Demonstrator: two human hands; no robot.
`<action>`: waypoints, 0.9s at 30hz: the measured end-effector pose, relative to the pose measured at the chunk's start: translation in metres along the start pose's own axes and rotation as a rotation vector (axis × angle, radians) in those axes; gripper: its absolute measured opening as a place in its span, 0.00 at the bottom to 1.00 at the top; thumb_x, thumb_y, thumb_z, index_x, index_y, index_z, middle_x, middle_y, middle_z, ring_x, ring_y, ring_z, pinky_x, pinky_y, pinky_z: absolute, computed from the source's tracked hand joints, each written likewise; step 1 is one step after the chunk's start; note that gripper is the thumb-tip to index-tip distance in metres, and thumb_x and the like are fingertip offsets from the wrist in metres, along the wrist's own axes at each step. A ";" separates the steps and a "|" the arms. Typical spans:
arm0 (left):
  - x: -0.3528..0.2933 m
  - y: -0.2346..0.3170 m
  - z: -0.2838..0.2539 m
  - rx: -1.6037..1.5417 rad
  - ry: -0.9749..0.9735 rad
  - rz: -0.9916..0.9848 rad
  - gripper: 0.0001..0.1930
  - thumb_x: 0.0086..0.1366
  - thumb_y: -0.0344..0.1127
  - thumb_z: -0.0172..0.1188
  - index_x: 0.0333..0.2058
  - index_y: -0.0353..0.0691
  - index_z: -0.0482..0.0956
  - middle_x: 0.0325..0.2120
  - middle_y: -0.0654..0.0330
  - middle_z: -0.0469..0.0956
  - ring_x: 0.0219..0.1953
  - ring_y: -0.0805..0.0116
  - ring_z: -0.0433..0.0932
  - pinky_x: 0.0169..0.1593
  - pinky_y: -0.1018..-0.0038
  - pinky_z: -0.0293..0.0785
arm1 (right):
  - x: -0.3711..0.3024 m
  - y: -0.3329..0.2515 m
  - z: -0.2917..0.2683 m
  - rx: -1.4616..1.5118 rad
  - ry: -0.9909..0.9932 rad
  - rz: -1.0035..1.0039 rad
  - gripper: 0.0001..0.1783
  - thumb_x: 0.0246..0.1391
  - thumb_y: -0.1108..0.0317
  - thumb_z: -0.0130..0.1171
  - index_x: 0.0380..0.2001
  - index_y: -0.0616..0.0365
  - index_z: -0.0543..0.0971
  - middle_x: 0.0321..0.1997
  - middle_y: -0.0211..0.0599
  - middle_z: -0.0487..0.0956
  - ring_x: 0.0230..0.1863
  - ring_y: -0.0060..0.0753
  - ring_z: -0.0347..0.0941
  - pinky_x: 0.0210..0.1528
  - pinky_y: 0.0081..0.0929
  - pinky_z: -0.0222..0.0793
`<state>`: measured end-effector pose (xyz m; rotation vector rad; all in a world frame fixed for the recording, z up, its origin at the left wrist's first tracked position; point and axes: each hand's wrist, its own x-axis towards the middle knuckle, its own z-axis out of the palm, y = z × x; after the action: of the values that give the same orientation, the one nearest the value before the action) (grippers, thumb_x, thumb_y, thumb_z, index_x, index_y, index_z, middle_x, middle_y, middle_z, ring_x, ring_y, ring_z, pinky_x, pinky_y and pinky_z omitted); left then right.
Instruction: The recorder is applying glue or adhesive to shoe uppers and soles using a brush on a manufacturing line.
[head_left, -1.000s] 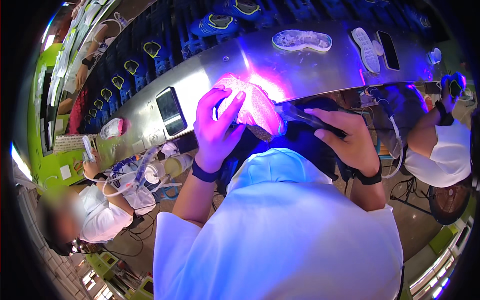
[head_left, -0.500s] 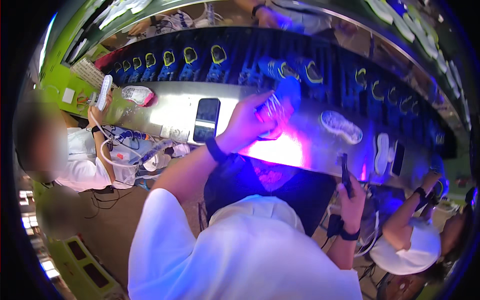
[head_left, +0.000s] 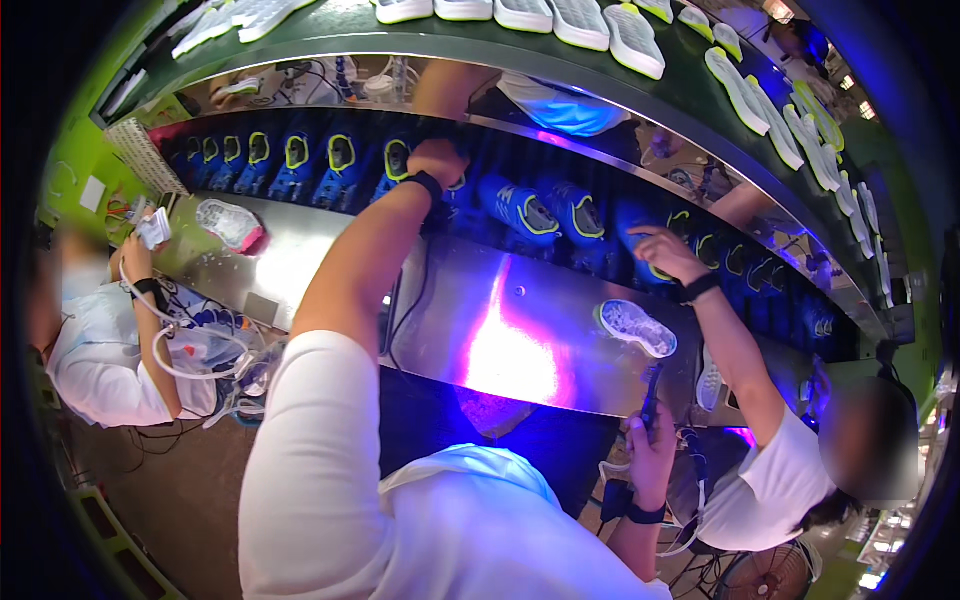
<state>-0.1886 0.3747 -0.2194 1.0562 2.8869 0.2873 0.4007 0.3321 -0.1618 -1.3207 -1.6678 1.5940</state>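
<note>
My left hand (head_left: 438,160) reaches up to the row of blue shoes and is closed on a blue shoe (head_left: 457,186) with a yellow-green collar; the fingers are partly hidden. Low at the table's front edge, my right hand (head_left: 652,445) grips a slim black brush (head_left: 652,388), its head pointing up. A white sole (head_left: 640,328) lies on the metal table just beyond the brush. More blue shoes (head_left: 530,215) stand in the dark trough, to the right of my left hand.
Bright pinkish light falls on the metal table (head_left: 450,300). Another sole (head_left: 228,225) lies far left. A shelf above carries several white soles (head_left: 580,22). To the right a co-worker's hand (head_left: 668,252) reaches over the shoes; another person sits left, holding a sole (head_left: 153,229).
My left hand has moved from above the lit spot, where it held a blue shoe, up and left to the shoe row. The right-hand co-worker's arm has come in over the shoes.
</note>
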 end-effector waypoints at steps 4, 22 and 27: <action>-0.025 0.014 -0.017 0.181 0.298 0.245 0.30 0.61 0.57 0.65 0.48 0.35 0.79 0.47 0.45 0.79 0.45 0.48 0.83 0.45 0.56 0.83 | 0.008 0.006 0.002 0.002 -0.032 0.032 0.19 0.66 0.73 0.55 0.59 0.58 0.70 0.33 0.27 0.76 0.23 0.10 0.63 0.22 0.11 0.57; -0.118 0.111 -0.013 -0.078 0.135 0.525 0.44 0.40 0.53 0.79 0.54 0.34 0.76 0.52 0.43 0.71 0.58 0.41 0.68 0.60 0.55 0.74 | 0.018 0.015 0.007 -0.013 -0.052 -0.034 0.20 0.65 0.73 0.56 0.59 0.60 0.71 0.31 0.23 0.73 0.24 0.11 0.62 0.25 0.15 0.58; -0.073 0.103 -0.008 -0.070 0.084 0.636 0.48 0.40 0.52 0.78 0.60 0.36 0.73 0.58 0.42 0.70 0.62 0.38 0.65 0.65 0.53 0.69 | 0.027 0.021 -0.006 0.013 0.002 -0.056 0.18 0.62 0.76 0.57 0.56 0.61 0.75 0.29 0.25 0.73 0.26 0.15 0.64 0.28 0.18 0.61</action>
<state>-0.0682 0.4036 -0.1925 1.9593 2.4915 0.4576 0.4009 0.3555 -0.1881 -1.2581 -1.6761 1.5681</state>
